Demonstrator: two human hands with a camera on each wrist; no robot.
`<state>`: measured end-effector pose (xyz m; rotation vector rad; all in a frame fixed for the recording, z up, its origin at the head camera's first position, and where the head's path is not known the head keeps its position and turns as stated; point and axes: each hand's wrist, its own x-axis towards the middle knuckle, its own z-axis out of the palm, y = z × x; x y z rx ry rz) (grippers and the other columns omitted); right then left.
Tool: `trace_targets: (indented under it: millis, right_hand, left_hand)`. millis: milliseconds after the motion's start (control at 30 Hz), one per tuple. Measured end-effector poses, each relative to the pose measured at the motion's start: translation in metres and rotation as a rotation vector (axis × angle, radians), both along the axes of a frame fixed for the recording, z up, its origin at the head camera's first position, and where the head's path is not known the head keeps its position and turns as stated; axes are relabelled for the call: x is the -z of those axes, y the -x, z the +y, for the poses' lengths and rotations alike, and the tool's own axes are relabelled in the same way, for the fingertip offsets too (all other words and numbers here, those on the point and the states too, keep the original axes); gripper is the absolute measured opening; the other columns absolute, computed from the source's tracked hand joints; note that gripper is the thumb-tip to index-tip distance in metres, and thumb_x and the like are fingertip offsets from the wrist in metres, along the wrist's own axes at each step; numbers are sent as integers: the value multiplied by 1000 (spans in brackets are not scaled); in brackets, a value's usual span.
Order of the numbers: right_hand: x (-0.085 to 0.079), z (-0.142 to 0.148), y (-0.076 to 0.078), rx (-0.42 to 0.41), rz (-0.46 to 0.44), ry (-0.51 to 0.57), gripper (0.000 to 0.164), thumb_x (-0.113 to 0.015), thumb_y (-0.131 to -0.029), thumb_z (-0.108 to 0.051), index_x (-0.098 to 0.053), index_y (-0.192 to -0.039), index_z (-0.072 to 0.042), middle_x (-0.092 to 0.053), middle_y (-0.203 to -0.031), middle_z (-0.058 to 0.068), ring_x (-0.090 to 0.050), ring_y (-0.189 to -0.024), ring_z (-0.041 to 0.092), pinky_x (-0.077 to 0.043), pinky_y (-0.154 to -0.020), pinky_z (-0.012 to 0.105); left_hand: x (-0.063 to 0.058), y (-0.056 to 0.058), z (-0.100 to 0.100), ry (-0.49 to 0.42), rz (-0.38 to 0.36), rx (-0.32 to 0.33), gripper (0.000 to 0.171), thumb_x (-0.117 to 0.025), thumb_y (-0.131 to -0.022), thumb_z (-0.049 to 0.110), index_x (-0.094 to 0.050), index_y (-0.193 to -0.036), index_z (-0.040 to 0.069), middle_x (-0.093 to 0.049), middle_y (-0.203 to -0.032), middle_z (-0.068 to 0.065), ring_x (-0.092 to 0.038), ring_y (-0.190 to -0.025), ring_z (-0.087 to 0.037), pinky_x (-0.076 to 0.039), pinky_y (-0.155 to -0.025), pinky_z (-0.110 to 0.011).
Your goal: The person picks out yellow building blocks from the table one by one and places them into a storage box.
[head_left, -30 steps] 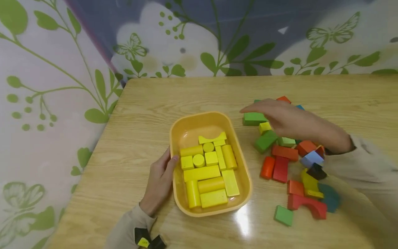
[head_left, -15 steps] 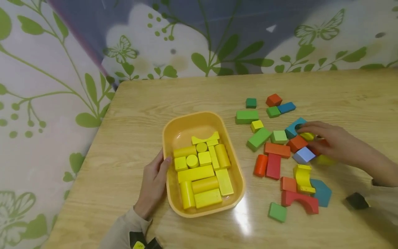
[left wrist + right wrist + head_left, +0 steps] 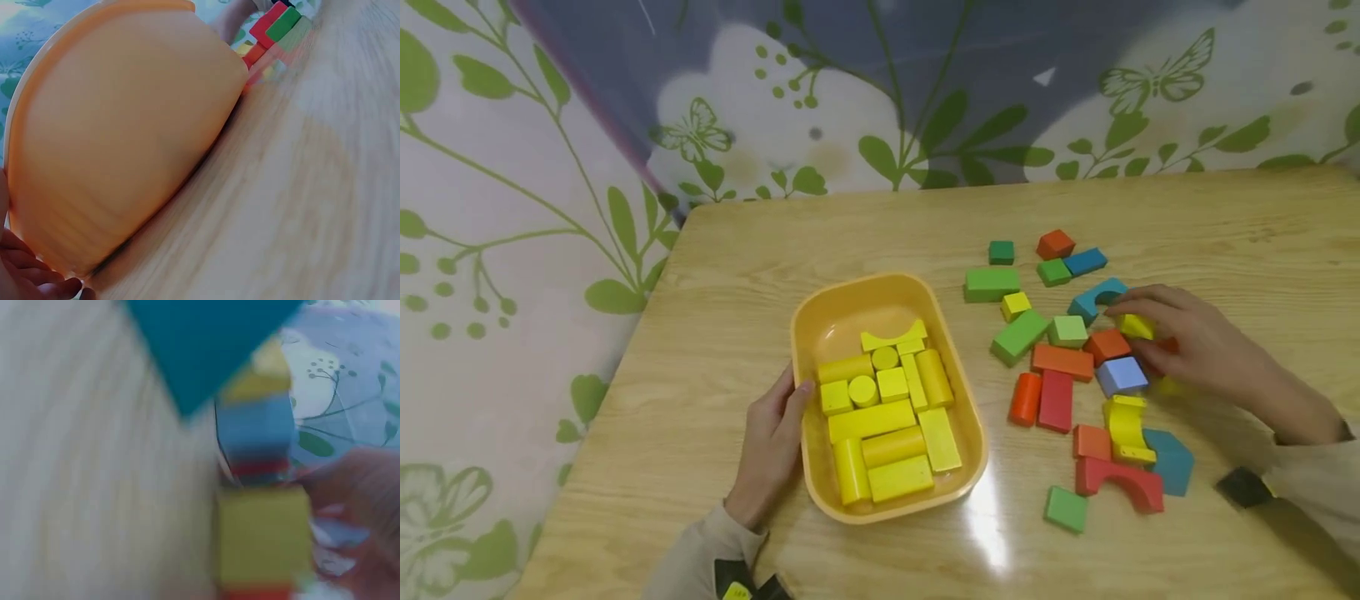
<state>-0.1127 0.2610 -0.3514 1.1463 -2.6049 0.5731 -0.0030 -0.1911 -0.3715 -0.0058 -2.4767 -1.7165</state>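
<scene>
In the head view my left hand (image 3: 771,446) grips the left side of an orange plastic tub (image 3: 887,282), thumb at its rim. The left wrist view shows curled fingers (image 3: 34,275) low against the tub's outer wall. Yellow blocks (image 3: 872,422) of several shapes lie packed flat inside, with bare tub floor at the far end. Over on the right, my right hand (image 3: 1206,337) pinches a small yellow block (image 3: 1137,326) between thumb and fingers. The fingertips are right at a blue arch block (image 3: 1086,307). Another yellow block (image 3: 1170,387) is partly hidden under the palm.
Loose wooden blocks lie right of the tub: a yellow cube (image 3: 1016,307), a yellow curved block (image 3: 1126,425), a red arch (image 3: 1120,483), a blue pointed block (image 3: 1172,462) and several green ones. Patterned walls (image 3: 842,100) border the table (image 3: 715,275).
My right hand has come down from above the far green blocks and moved right to the small yellow block. The blue arch has shifted slightly left. My left hand stays on the tub.
</scene>
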Motion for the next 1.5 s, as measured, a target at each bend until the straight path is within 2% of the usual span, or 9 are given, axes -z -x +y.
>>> trace_targets:
  millis: [167,367,433,500,600,800,933,1100,1500]
  right_hand:
    - [-16,3,-40,-94,145,-150,17,-56,-98,-18,-71,-105,-15,-64,-111,14,-55,-100,37,-49,-81,51]
    - [-8,-11,-66,-97,61,-281,73,-85,-46,13,-72,-106,-26,-53,-130,20,-42,-119,47,-44,-84,65]
    - [-5,-13,-65,-81,71,-273,67,-85,-50,10,-71,-107,-22,-53,-129,19,-42,-119,46,-44,-85,66]
    - [-2,-13,-64,-79,89,-258,33,-79,-79,-10,-69,-110,-16,-56,-126,19,-44,-117,45,-45,-84,65]
    - [-5,-13,-59,-86,110,-218,43,-44,-101,-43,-64,-114,-7,-60,-119,15,-52,-109,39,-49,-80,61]
    - [-34,-30,-32,-130,142,-8,32,-48,-102,-29,-61,-118,-4,-66,-107,8,-61,-91,25,-49,-82,24]
    - [-51,-77,-6,-243,140,67,44,-51,-99,-41,-62,-116,-2,-67,-107,7,-62,-95,24,-50,-83,26]
    - [-64,-153,23,-275,-7,-14,39,-77,-81,-7,-60,-115,-1,-66,-108,12,-62,-96,29,-54,-78,42]
    - [-47,-245,44,-249,-149,-307,16,-67,-91,-15,-64,-104,-6,-65,-99,10,-62,-81,24,-56,-70,35]
  left_hand:
    - [0,-1,2,-10,-10,8,44,-43,-104,26,-43,-146,12,-50,-142,-6,-51,-125,-15,-45,-99,-27]
    - [-3,-1,1,-39,-17,-15,44,-41,-105,26,-41,-147,12,-48,-144,-5,-48,-128,-15,-43,-100,-23]
    - [-2,-1,1,-40,-19,-14,45,-41,-105,26,-41,-147,12,-47,-145,-4,-47,-129,-14,-42,-101,-23]
    - [-2,0,1,-40,-13,-11,44,-41,-105,26,-42,-147,12,-48,-144,-4,-48,-129,-15,-42,-102,-24]
    - [-1,0,2,-49,-3,0,44,-41,-105,27,-42,-146,12,-49,-143,-4,-48,-128,-15,-43,-102,-25]
    - [-1,0,1,-45,-20,0,45,-41,-105,27,-41,-147,13,-47,-144,-5,-48,-128,-15,-42,-101,-22]
    - [-1,-1,0,-44,-25,-20,44,-42,-104,26,-42,-147,13,-48,-144,-5,-48,-128,-15,-43,-101,-23]
    - [1,-1,2,-51,-28,-22,44,-44,-104,24,-43,-146,11,-49,-143,-6,-50,-126,-15,-44,-100,-26]
    - [0,0,-3,-5,-6,-9,45,-42,-104,26,-42,-147,13,-49,-143,-6,-51,-124,-16,-46,-99,-30]
